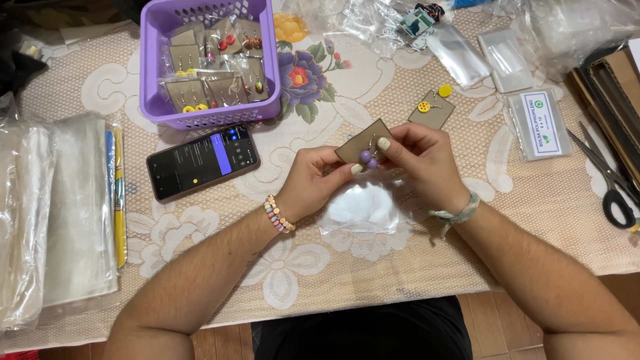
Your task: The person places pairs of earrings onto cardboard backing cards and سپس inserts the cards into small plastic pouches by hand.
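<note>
My left hand [317,175] and my right hand [420,160] together hold a small brown card [360,141] over the middle of the table. A pair of purple bead earrings [368,159] hangs from the card between my fingertips. My left thumb touches the card's lower edge, and my right thumb and forefinger pinch near the beads. Below my hands lies a small clear plastic bag [363,210] with something white in it. Another brown card with yellow earrings [432,109] lies just beyond my right hand.
A purple basket [155,73] of bagged earring cards stands at the back left, a phone [203,161] in front of it. Stacks of clear bags [53,213] lie at the left. Scissors [610,180], a labelled bag pack [539,124] and loose bags lie at the right.
</note>
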